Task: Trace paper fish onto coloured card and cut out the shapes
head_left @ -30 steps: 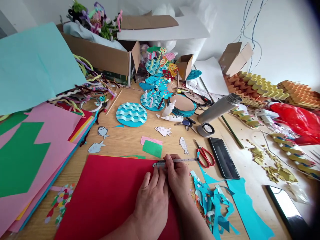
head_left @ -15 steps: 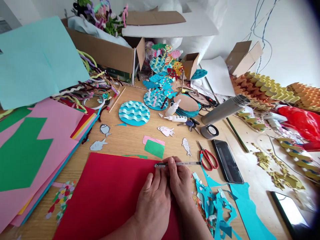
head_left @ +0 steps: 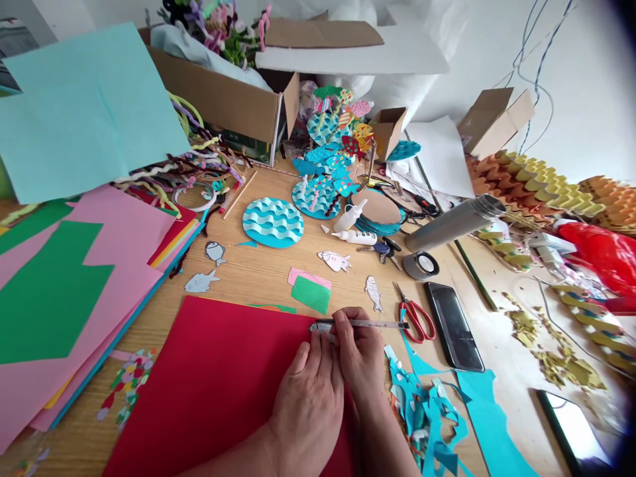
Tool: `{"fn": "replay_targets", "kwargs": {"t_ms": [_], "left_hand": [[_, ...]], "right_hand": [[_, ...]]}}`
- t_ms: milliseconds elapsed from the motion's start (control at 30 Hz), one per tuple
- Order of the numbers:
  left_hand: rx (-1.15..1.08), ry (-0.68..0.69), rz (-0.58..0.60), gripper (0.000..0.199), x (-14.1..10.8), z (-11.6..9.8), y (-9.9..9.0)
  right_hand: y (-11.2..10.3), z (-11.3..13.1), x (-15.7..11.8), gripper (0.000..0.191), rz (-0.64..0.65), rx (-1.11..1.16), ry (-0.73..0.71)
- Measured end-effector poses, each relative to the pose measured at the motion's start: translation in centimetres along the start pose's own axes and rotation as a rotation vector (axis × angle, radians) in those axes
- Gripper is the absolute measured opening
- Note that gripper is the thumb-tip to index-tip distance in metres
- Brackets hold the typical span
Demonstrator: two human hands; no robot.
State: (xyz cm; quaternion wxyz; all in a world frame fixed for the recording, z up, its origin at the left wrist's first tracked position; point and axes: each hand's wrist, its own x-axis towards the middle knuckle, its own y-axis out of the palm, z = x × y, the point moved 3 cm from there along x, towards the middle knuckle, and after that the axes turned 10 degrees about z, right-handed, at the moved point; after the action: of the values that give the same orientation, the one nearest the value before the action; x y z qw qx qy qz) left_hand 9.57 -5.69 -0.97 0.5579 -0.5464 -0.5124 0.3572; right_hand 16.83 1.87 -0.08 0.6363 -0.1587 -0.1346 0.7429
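Observation:
A sheet of red paper lies in front of me. My left hand rests flat on it, fingers stretched out together. Its fingertips press on a small grey paper fish near the sheet's upper right corner; the fingers cover part of the fish. My right hand grips a clear-barrelled pen, held almost level with its writing end to the left, at the fish's edge. The exact tip is too small to make out. Green and pink paper pieces lie just beyond the hands.
Red-handled scissors, a phone and blue paper scraps lie to the right. Several paper fish, such as a white one, glue bottles and a metal flask stand or lie farther back. Coloured sheets are stacked left.
The view has shifted slightly. My left hand still presses on the paper fish, and the pen in my right hand has barely moved along its edge.

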Motion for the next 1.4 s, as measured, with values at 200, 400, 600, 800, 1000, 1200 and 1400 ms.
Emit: {"fn": "replay_targets", "kwargs": {"t_ms": [200,400,600,800,1000,1200,1400], "left_hand": [[-0.017,-0.004,0.027,0.039,0.2,0.0,-0.2],[-0.021,0.016,0.073,0.038,0.3,-0.1,-0.3],[-0.02,0.019,0.106,0.038,0.2,-0.1,0.1],[-0.009,0.019,0.092,0.041,0.1,-0.2,0.0],[-0.007,0.027,0.092,0.039,0.3,0.0,-0.3],[0.005,0.03,0.082,0.039,0.2,0.0,-0.3],[0.001,0.041,0.105,0.04,0.3,0.0,-0.4]], "right_hand": [[0.1,-0.4,0.3,0.04,0.002,0.074,0.063],[0.3,-0.6,1.0,0.043,0.058,0.138,0.121],[1.2,-0.5,2.2,0.041,0.095,0.026,0.076],[1.4,-1.1,1.9,0.042,0.016,-0.129,0.011],[1.2,-1.3,1.8,0.042,0.045,-0.167,-0.013],[1.3,-1.3,1.8,0.04,0.044,-0.172,-0.007],[1.4,-1.0,1.8,0.04,0.048,-0.224,-0.03]]}}
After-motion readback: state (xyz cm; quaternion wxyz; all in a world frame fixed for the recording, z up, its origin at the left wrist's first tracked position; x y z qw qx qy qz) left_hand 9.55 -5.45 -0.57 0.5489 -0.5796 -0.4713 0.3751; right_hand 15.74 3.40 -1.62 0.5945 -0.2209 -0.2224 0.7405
